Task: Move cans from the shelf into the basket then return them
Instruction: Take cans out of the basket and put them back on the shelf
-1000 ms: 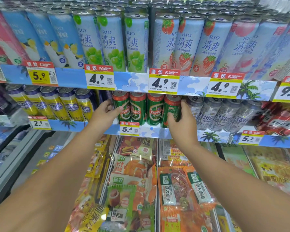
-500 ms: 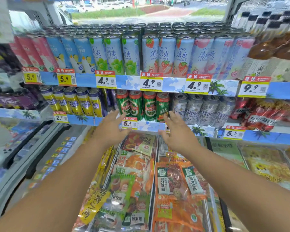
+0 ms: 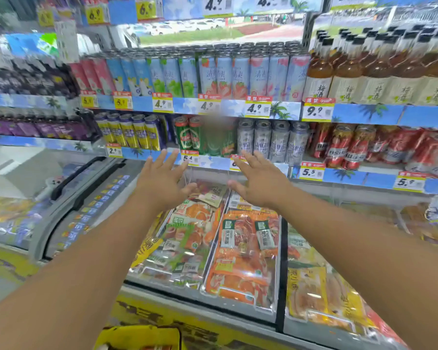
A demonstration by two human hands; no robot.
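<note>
A: Containers?
B: Yellow basket (image 3: 139,337) at near bottom edge; contents unclear. Green beer cans (image 3: 187,135) upright in a row on the lower shelf (image 3: 213,162), silver cans (image 3: 271,141) to their right. Chest freezer (image 3: 238,309) below holds packaged snacks.
A: Fingers?
B: Left hand (image 3: 162,183) and right hand (image 3: 261,183) both spread wide, holding nothing, just short of the shelf edge below the green cans.
</note>
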